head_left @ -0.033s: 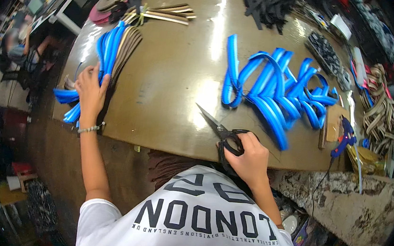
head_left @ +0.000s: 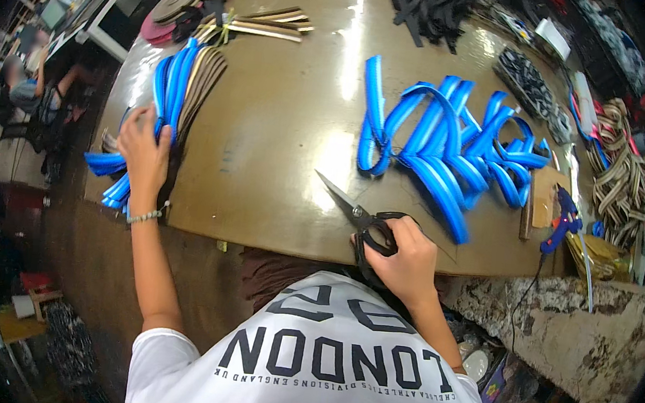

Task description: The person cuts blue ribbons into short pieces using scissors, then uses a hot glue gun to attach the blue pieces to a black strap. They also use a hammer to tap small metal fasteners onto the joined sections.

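Head-worn fisheye, steeply downward, near worktable (head_left: 284,120)

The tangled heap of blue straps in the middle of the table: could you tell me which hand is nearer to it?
Right. The right hand, gripping black scissors, sits just below the tangled heap. The left hand rests on a separate blue strap stack at the table's far left.

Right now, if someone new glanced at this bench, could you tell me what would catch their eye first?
The tangle of bright blue straps piled at the right middle of the brown table stands out most. Next, the right hand at the near edge grips black scissors, blades pointing up and left. At the far left, the left hand rests on a bundle of blue strips lying beside tan ones.
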